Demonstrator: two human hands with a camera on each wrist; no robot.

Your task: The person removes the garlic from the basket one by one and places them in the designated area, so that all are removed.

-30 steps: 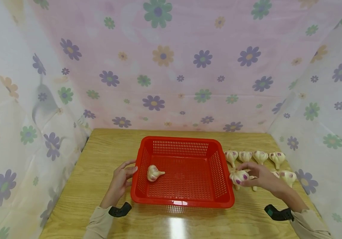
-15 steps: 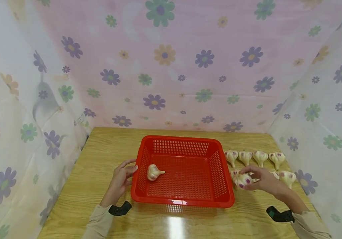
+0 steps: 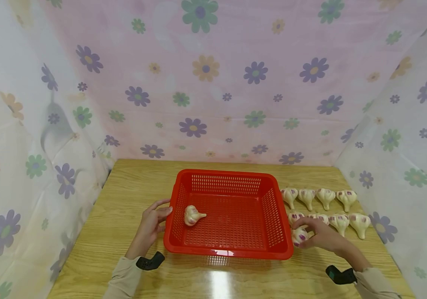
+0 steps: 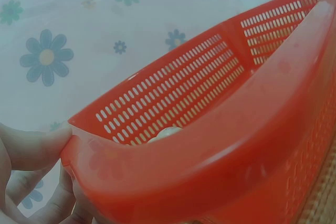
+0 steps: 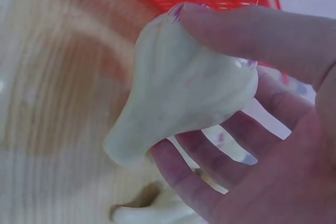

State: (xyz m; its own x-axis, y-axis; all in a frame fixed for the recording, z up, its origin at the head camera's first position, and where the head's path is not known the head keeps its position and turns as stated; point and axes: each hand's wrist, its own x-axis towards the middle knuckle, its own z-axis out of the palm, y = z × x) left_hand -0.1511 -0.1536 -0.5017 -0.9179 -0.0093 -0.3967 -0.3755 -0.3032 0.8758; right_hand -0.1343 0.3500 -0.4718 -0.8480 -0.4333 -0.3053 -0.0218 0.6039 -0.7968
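Note:
A red plastic basket (image 3: pixel 228 252) with slotted walls stands on the wooden table. My left hand (image 3: pixel 151 222) grips its left rim; in the left wrist view the thumb and fingers pinch the rim (image 4: pixel 157 177). One garlic bulb (image 3: pixel 191 216) lies inside the basket near the left wall, stem pointing right. Just outside the basket's right wall, my right hand (image 3: pixel 321 237) holds another garlic bulb (image 3: pixel 298 237). The right wrist view shows this bulb (image 5: pixel 184 82) between thumb and fingers, its stem free. Whether it touches the table cannot be told.
Right of the basket, several garlic bulbs stand in two rows, a back row (image 3: pixel 326 197) and a front row (image 3: pixel 359 223), the latter partly behind my right hand. The wooden table (image 3: pixel 135 178) is bounded by flowered cloth (image 3: pixel 228 137) at the back and sides.
My right hand has moved toward the front of the table with its garlic bulb, uncovering more of the front row. The left hand and the basket stay in place.

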